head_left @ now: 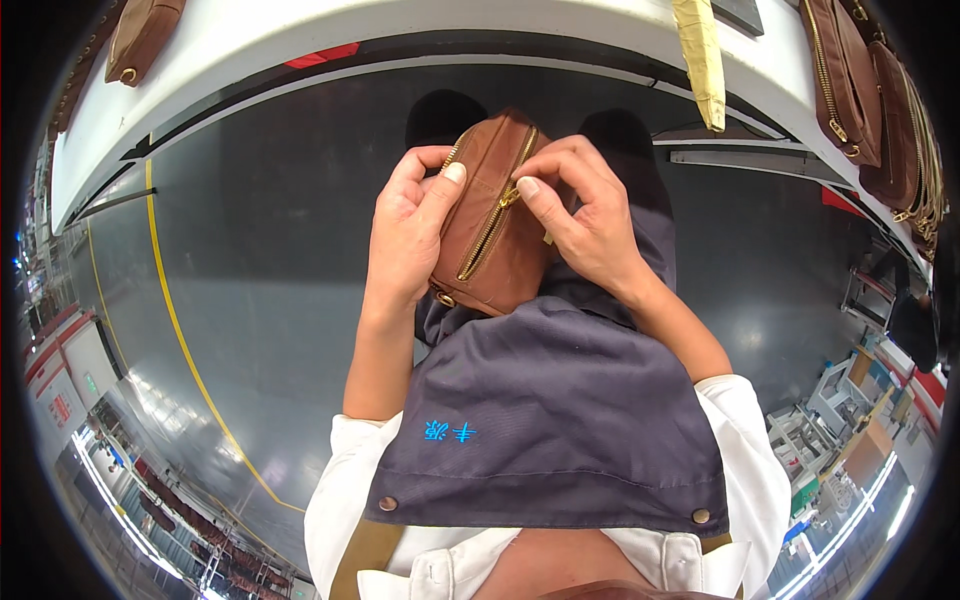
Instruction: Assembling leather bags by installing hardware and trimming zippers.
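Observation:
A brown zippered bag [487,185] rests over my lap, tilted, with its gold zipper running along the upper face. My left hand [408,215] grips the bag's left side, thumb on top near the edge and fingers beneath. At the gold zipper pull [509,197], about midway along the zipper, my right hand [578,200] pinches with thumb and forefinger. A brass ring [443,298] hangs at the bag's near left corner. The bag's underside is hidden.
A white table [420,22] curves across the far side. Brown bags [840,90] with gold zippers lie at its right, another brown bag [143,38] at its left. A yellow wrapped strip [700,70] hangs over the edge. My dark apron [570,400] covers my lap.

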The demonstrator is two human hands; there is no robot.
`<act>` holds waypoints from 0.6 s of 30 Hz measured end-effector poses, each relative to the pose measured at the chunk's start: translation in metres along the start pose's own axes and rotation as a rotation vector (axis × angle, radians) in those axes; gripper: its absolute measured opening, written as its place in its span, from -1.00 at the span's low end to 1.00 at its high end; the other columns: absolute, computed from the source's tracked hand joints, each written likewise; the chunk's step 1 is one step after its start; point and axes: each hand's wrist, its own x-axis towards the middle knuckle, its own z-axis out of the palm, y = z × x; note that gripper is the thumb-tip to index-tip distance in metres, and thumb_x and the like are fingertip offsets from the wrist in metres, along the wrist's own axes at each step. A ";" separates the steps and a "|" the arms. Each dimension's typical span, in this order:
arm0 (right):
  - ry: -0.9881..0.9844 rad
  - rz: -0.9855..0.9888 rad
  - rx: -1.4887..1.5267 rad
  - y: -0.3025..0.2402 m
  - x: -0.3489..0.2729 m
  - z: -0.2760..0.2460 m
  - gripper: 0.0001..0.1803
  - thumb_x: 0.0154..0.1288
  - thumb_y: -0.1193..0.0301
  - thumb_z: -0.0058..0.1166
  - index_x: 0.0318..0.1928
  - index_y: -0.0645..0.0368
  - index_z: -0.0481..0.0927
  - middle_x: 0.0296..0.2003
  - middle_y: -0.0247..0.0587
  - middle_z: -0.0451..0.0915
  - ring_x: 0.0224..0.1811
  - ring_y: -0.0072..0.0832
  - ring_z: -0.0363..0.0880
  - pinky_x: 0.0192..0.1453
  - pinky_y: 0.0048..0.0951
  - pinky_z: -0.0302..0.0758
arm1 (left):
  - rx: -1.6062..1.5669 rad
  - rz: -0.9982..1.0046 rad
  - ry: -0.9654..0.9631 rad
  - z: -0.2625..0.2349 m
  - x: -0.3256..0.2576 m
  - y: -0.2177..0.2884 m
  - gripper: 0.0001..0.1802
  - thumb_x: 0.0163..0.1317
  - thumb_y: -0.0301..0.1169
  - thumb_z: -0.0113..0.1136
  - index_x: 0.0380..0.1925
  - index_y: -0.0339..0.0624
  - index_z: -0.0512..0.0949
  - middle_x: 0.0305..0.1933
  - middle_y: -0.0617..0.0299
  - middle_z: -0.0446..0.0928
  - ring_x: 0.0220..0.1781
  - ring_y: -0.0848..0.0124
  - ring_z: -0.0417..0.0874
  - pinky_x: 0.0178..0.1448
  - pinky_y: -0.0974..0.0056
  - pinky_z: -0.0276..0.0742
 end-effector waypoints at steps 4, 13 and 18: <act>-0.112 -0.029 0.143 0.001 -0.002 -0.003 -0.90 0.30 0.47 0.30 -0.26 0.26 0.69 -0.35 -0.25 0.58 -0.31 -0.47 0.55 -0.20 -0.44 0.49 | -0.013 -0.009 -0.002 -0.002 0.001 -0.002 -0.73 0.51 -0.39 0.13 0.07 -0.32 0.44 -0.13 0.13 0.68 -0.14 0.54 0.68 -0.02 0.40 0.63; -0.126 -0.055 0.042 -0.002 0.002 0.002 -0.78 0.22 0.47 0.34 -0.12 0.22 0.67 -0.19 -0.24 0.58 -0.22 -0.47 0.56 -0.13 -0.48 0.51 | -0.009 -0.029 -0.009 0.000 0.004 -0.002 -0.72 0.50 -0.40 0.14 0.08 -0.33 0.43 -0.08 0.11 0.66 -0.07 0.53 0.66 0.04 0.39 0.61; 0.036 0.189 0.092 0.008 0.004 0.000 -0.88 0.31 0.51 0.27 -0.16 0.25 0.68 -0.28 -0.29 0.56 -0.31 -0.54 0.55 -0.17 -0.51 0.52 | 0.029 -0.024 0.015 0.002 0.003 -0.002 -0.72 0.50 -0.40 0.14 0.08 -0.34 0.43 -0.06 0.11 0.66 -0.06 0.52 0.66 0.07 0.38 0.60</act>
